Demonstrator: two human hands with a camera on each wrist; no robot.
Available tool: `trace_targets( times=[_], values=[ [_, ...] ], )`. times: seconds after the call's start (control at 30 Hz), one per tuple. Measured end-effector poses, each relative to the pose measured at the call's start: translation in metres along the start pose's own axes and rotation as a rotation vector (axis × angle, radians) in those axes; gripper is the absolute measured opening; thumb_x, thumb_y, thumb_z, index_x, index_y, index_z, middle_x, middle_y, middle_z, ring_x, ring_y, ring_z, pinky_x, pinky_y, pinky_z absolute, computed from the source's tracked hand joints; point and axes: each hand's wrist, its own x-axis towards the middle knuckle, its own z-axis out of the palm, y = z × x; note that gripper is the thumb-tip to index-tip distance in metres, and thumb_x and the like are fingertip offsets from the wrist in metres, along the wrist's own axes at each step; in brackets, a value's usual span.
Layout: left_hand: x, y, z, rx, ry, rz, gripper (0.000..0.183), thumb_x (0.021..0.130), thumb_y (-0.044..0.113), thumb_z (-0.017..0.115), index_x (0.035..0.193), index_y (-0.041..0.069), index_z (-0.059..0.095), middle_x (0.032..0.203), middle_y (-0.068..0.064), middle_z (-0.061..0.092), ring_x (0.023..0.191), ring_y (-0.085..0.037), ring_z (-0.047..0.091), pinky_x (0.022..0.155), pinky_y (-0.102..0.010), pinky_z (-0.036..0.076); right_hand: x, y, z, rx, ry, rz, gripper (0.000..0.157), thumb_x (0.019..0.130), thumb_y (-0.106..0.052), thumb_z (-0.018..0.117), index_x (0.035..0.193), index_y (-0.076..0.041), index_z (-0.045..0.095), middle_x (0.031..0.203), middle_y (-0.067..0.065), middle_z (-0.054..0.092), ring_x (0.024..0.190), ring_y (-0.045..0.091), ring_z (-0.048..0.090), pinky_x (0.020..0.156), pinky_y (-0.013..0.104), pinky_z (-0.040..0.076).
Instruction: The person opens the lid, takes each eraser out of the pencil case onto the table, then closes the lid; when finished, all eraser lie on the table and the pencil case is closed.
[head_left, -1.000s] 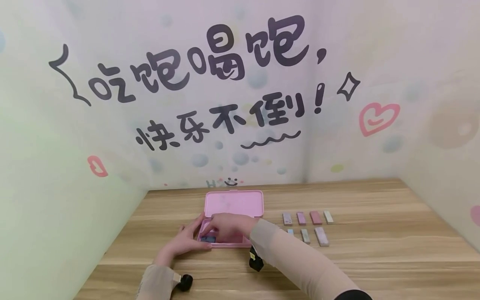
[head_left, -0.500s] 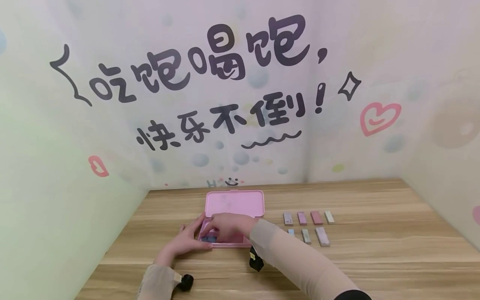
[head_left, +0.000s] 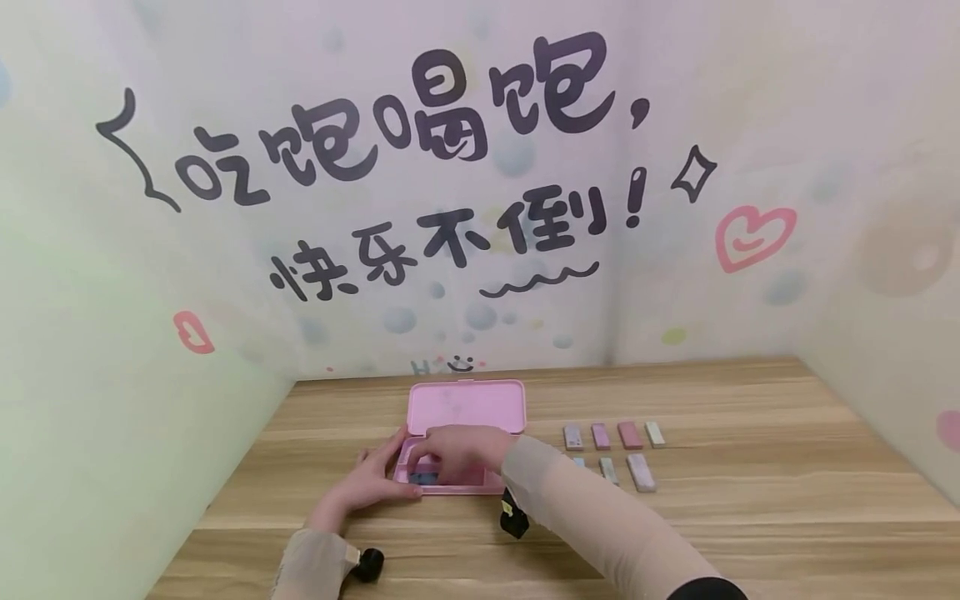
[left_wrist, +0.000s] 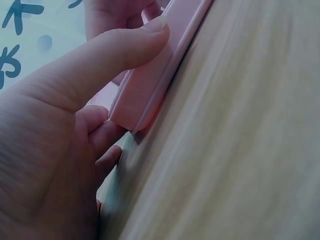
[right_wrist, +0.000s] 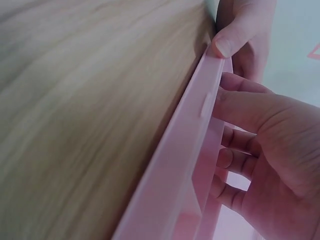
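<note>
A pink pencil-case-like box lies on the wooden table with its lid raised at the back. My left hand grips the box's left end, its thumb along the front wall and the other fingers behind the corner. Inside the box, my right hand reaches down at the left half. Between its thumb and index finger shows a small dark blue block. From the right wrist view, the curled fingers dip behind the front wall, which hides the block.
To the right of the box, two rows of small flat blocks lie on the table, among them a reddish-pink one, a white one and a pale lilac one. A printed cloth wall stands behind the table.
My right index finger and the dark blue block have shifted slightly to the right inside the box. The left hand keeps its hold on the box end.
</note>
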Motion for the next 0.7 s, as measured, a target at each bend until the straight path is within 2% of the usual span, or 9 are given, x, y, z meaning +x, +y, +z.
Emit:
trace_targets(
  times=[0.2, 0.53, 0.7],
  values=[
    [0.001, -0.002, 0.0, 0.0, -0.004, -0.008, 0.109, 0.076, 0.041, 0.081, 0.155, 0.004, 0.016, 0.157, -0.019, 0.021, 0.143, -0.04, 0.02, 0.107, -0.067, -0.008, -0.012, 0.001, -0.008, 0.043, -0.02, 0.028, 0.048, 0.079, -0.011, 0.077, 0.12, -0.033, 0.063, 0.092, -0.003, 0.052, 0.078, 0.009, 0.046, 0.067, 0.02, 0.04],
    [0.001, -0.004, 0.001, 0.009, -0.008, -0.012, 0.109, 0.077, 0.042, 0.08, 0.155, 0.005, 0.014, 0.158, -0.019, 0.02, 0.143, -0.041, 0.018, 0.108, -0.066, -0.009, -0.034, 0.01, -0.023, 0.162, 0.026, 0.036, 0.047, 0.081, -0.009, 0.076, 0.121, -0.028, 0.061, 0.103, 0.0, 0.059, 0.088, 0.009, 0.052, 0.075, 0.021, 0.044],
    [0.001, -0.003, 0.001, 0.003, 0.002, -0.003, 0.11, 0.076, 0.041, 0.08, 0.155, 0.004, 0.014, 0.157, -0.021, 0.021, 0.142, -0.042, 0.02, 0.108, -0.067, -0.008, -0.049, 0.015, -0.031, 0.262, 0.037, 0.029, 0.049, 0.083, -0.004, 0.073, 0.123, -0.026, 0.057, 0.096, -0.003, 0.06, 0.083, 0.009, 0.054, 0.07, 0.022, 0.047]
  ],
)
